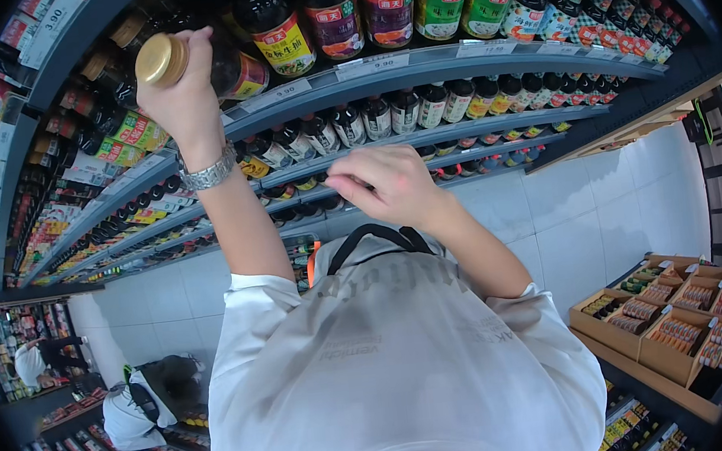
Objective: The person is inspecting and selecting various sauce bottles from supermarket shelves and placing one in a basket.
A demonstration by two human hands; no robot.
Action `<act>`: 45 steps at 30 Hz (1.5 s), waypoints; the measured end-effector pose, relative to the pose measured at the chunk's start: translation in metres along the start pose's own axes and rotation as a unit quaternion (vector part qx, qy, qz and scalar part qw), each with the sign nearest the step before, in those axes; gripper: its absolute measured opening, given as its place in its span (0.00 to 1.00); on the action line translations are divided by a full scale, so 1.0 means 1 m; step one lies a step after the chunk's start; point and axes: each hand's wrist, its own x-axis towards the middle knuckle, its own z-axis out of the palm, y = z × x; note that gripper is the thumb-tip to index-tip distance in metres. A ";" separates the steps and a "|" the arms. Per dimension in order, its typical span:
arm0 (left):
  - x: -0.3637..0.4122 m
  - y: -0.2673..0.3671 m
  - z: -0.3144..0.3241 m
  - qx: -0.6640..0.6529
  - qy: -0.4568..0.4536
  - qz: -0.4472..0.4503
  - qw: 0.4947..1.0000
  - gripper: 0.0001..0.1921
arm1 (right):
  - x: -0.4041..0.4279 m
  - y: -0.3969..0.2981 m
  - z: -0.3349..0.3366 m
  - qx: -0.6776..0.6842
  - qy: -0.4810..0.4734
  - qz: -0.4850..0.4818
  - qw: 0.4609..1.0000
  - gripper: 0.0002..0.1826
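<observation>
My left hand [183, 102], with a metal watch on its wrist, is closed around the neck of a gold-capped bottle [161, 61] at the upper shelf. The dark tilted body with a yellow and purple label, right of the hand, seems to belong to it. Beside it stands a soy sauce bottle with a yellow label [285, 45], then others with purple and green labels. My right hand [389, 180] is loosely curled in front of the lower shelves, thumb apart, with nothing visible in it; its palm is hidden. Below it, a black strap [368, 230] lies against my white shirt.
Shelf edges with price tags [375, 65] curve across the top, above further bottle rows. An orange-edged item [314, 262] shows beside my shirt. Cardboard bins of packaged goods [677, 332] stand at right. One person [140, 403] is at lower left, another [35, 362] farther away.
</observation>
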 end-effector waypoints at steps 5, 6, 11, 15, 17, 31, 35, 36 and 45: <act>-0.005 0.039 -0.011 -0.086 0.040 0.092 0.991 0.06 | -0.011 0.007 -0.008 0.014 -0.037 -0.008 0.999 0.07; -0.006 0.056 -0.018 -0.082 0.014 0.121 0.989 0.06 | -0.012 0.005 -0.010 0.030 -0.049 -0.007 0.998 0.08; -0.011 0.102 -0.041 -0.208 -0.199 0.057 0.956 0.09 | -0.007 0.010 -0.029 0.138 -0.002 -0.019 0.990 0.08; -0.028 0.083 -0.015 -0.356 -0.326 -0.171 0.859 0.20 | -0.005 0.013 -0.030 0.384 -0.062 0.209 0.897 0.24; -0.041 0.063 0.003 -0.420 -0.316 -0.285 0.802 0.20 | -0.013 0.015 -0.024 0.522 -0.106 0.249 0.809 0.33; -0.101 0.027 0.086 -0.417 -0.303 -0.442 0.734 0.12 | -0.061 -0.006 -0.040 0.835 -0.052 0.330 0.436 0.36; -0.118 0.021 0.102 -0.536 -0.306 -0.423 0.664 0.15 | -0.079 0.002 -0.067 0.768 -0.065 0.372 0.517 0.38; -0.123 0.021 0.106 -0.561 -0.292 -0.418 0.652 0.16 | -0.081 0.002 -0.074 0.755 -0.070 0.375 0.534 0.38; -0.145 0.024 0.131 -0.649 -0.283 -0.388 0.590 0.16 | -0.099 -0.003 -0.101 0.790 -0.065 0.371 0.484 0.38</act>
